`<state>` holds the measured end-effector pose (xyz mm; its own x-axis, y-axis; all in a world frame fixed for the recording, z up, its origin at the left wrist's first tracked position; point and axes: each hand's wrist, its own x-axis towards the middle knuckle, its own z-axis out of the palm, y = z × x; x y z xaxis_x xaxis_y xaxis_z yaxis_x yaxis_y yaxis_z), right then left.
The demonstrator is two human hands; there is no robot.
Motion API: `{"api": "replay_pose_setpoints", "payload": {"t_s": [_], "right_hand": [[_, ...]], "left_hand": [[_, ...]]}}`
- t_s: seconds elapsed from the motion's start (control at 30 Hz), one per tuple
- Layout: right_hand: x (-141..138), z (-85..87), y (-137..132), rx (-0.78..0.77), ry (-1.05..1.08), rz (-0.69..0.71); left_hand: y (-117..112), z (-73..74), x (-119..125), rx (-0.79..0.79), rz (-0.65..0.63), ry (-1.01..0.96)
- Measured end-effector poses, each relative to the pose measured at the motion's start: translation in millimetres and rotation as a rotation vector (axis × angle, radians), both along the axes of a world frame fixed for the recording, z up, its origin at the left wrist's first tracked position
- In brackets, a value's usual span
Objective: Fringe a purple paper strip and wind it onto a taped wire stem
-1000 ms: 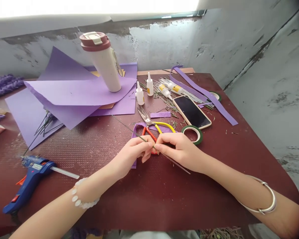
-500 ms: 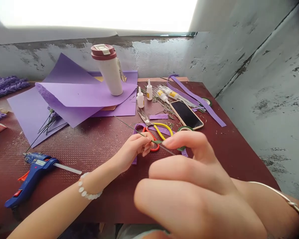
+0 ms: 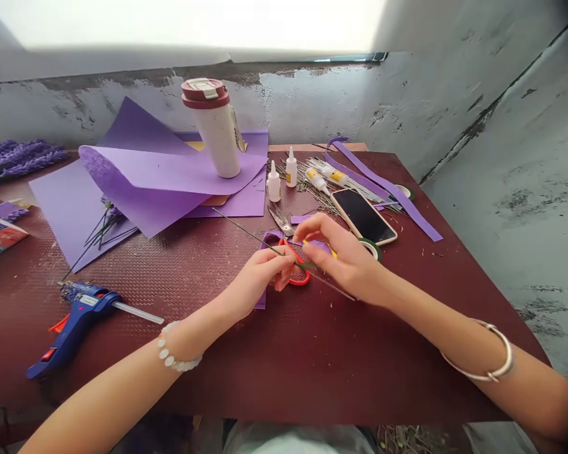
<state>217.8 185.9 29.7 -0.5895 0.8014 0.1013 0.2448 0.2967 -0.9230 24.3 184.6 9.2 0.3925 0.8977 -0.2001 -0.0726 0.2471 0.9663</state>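
Observation:
My left hand (image 3: 269, 268) is closed in a pinch on a thin wire stem (image 3: 248, 233), dark green on its upper left part and bare toward the lower right. A short flap of green floral tape (image 3: 307, 266) sticks out from the stem just beyond those fingers. My right hand (image 3: 348, 258) is over the scissors, its thumb and forefinger bent and a little apart. Between them shows a bit of the yellow handle; whether they touch it I cannot tell. The scissors (image 3: 299, 279) lie beneath both hands, with the red handle loop visible and blades pointing away.
A blue glue gun (image 3: 73, 328) lies at the left. Purple paper (image 3: 165, 170) bears a lidded cup (image 3: 215, 132). Small glue bottles (image 3: 274, 184), a phone (image 3: 364, 215), a tape roll (image 3: 372, 249) and purple ribbon (image 3: 388, 189) are on the right. Several loose wires lie behind the phone.
My right hand has moved away from the camera, from beside the tape flap to above the scissors' yellow handle. My left hand keeps its pinch on the stem. The view has shifted slightly.

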Motion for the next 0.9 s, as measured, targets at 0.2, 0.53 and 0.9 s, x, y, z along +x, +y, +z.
{"api": "replay_pose_setpoints", "payload": {"t_s": [0.2, 0.53, 0.9], "right_hand": [[3, -17.4, 21, -0.317, 0.212, 0.137], [14, -13.5, 22, -0.495, 0.128, 0.249], [12, -10.5, 14, -0.629, 0.215, 0.265]], "left_hand": [[-1, -0.3, 0, 0.031, -0.05, 0.036], [-3, 4.7, 1, 0.033, -0.106, 0.065], [-7, 4.9, -7, 0.186, -0.203, 0.066]]}}
